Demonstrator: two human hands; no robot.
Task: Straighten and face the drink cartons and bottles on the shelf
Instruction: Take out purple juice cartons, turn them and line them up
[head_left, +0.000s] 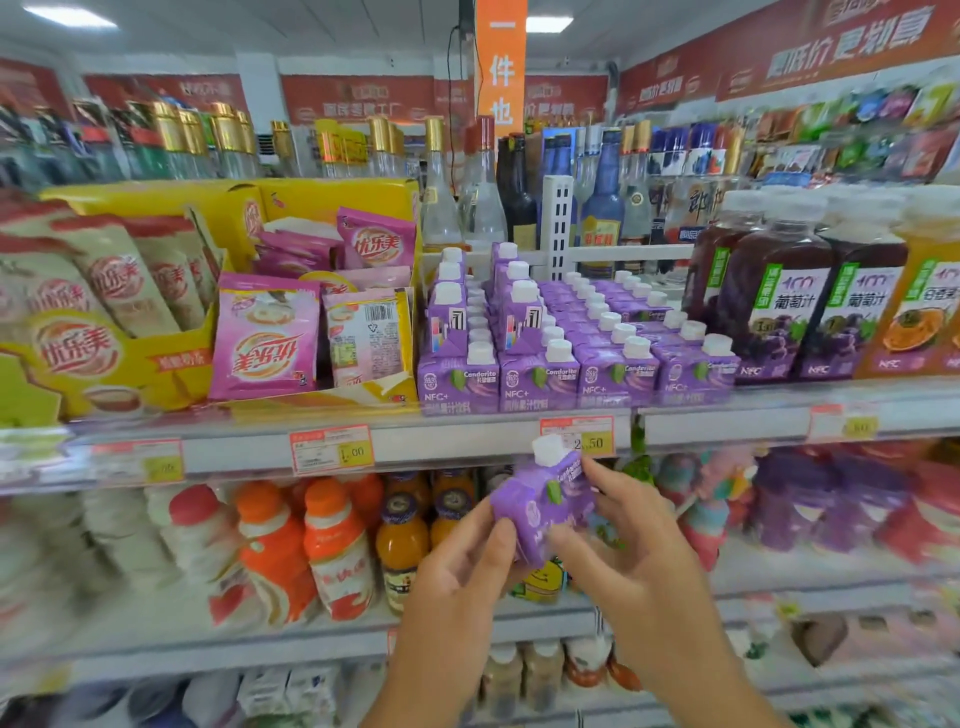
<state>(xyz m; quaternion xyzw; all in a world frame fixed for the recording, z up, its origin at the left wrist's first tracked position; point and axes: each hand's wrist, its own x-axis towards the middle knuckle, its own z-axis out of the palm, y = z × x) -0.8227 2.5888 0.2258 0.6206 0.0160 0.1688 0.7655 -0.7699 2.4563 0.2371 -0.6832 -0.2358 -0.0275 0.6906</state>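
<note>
A small purple drink carton (540, 499) with a white cap is tilted in front of the shelf edge, below the price rail. My left hand (462, 571) grips its lower left side and my right hand (628, 551) holds its right side. Above, on the shelf (467, 441), several rows of matching purple cartons (571, 358) stand with white caps; two stacks at the left sit higher, turned sideways. Dark grape juice bottles (789, 291) and an orange juice bottle (924, 306) stand to the right of them.
Yellow display boxes with pink and beige milk-tea sachets (265, 332) fill the shelf's left half. Glass liquor bottles (483, 197) stand behind. The lower shelf holds orange-capped bottles (337, 545) and small juice bottles (400, 540). Price tags (332, 449) line the rail.
</note>
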